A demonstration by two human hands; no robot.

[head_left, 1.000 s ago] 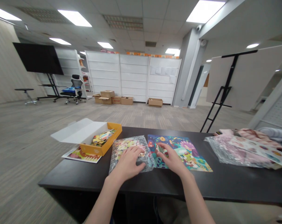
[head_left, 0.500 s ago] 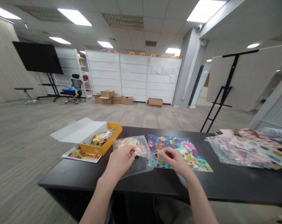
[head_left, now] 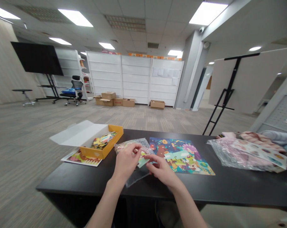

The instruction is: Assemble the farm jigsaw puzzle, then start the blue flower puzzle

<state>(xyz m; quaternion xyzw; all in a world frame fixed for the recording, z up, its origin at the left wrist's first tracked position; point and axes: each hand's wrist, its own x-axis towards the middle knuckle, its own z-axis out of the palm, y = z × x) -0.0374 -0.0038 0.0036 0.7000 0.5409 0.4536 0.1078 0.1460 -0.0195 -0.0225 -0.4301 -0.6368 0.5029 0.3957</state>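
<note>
My left hand (head_left: 127,161) is curled over the clear plastic bag (head_left: 147,144), its thumb and fingers closed at the edge of the pieces; what it pinches is hidden. Close beside it, my right hand (head_left: 162,170) grips a pale green puzzle piece (head_left: 143,162) between thumb and fingertips. The bag lies on the table under both hands, with colourful pieces partly covered by my left hand. Right of them a puzzle picture sheet (head_left: 161,148) lies flat, showing a bear and plants. Several joined puzzle pieces (head_left: 179,158) rest on it.
A yellow box (head_left: 93,153) with its white lid open holds loose puzzle pieces (head_left: 103,140) at the left. A picture card (head_left: 81,158) lies partly under it. At the right are a plastic-wrapped pink bundle (head_left: 243,155) and folded textiles (head_left: 259,139) on the black table (head_left: 205,190).
My right hand has moved left from over the picture sheet to beside my left hand, bringing the pale green piece along. My left hand has shifted slightly up and right.
</note>
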